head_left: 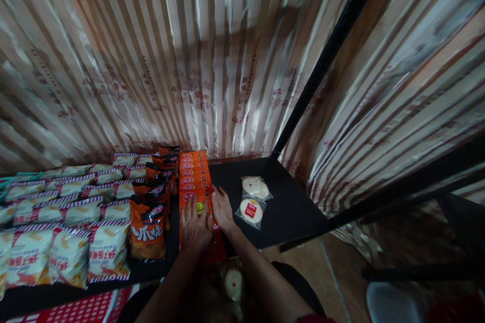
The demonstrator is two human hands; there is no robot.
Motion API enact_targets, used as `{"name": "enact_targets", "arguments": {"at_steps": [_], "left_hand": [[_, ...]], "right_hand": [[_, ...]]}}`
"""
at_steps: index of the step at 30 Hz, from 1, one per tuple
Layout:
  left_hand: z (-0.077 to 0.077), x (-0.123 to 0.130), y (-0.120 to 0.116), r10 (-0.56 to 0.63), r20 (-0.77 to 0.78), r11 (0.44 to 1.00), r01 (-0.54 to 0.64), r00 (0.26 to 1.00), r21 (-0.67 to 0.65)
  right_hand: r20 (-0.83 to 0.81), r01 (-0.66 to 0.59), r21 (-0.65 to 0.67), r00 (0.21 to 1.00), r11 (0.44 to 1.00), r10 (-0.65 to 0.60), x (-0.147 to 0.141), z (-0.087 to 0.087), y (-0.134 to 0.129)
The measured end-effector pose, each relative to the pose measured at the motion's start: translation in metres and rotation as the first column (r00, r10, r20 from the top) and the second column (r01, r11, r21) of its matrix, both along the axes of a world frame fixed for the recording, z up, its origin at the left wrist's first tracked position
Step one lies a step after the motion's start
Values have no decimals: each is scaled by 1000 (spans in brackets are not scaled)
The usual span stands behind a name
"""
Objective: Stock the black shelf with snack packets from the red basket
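Observation:
A row of orange flat packets (pixel 193 174) lies overlapped on the black shelf, running away from me. My left hand (pixel 196 226) rests on the nearest packets, palm down with its fingers spread. Along their right edge lies my right hand (pixel 223 208), its fingers stretched out against the side of the row. To the right are clear-wrapped round white crackers (pixel 251 211), with more wrapped crackers (pixel 256 187) just behind them. Another wrapped cracker (pixel 233 282) shows low down between my forearms.
White snack bags (pixel 108 247) stand in several rows at the left, beside orange-and-black bags (pixel 147 231). Pleated curtains (pixel 227 60) hang behind the black shelf (pixel 293 207). A black post (pixel 326 63) rises at its back right corner. A red-and-white basket (pixel 83 308) sits lower left.

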State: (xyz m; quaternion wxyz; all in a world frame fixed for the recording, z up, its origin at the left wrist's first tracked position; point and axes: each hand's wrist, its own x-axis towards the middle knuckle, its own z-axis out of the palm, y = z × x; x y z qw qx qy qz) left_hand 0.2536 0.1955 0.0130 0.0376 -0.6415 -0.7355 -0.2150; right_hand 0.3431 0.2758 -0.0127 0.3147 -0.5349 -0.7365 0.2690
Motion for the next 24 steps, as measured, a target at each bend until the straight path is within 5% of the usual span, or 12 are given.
{"name": "enact_targets", "arguments": {"at_steps": [24], "left_hand": [[-8,-3,-1,1,-33,1000,-2,999,-4]], "right_hand": [[126,72,109,988,991,-85,-2,-1,-5]]}}
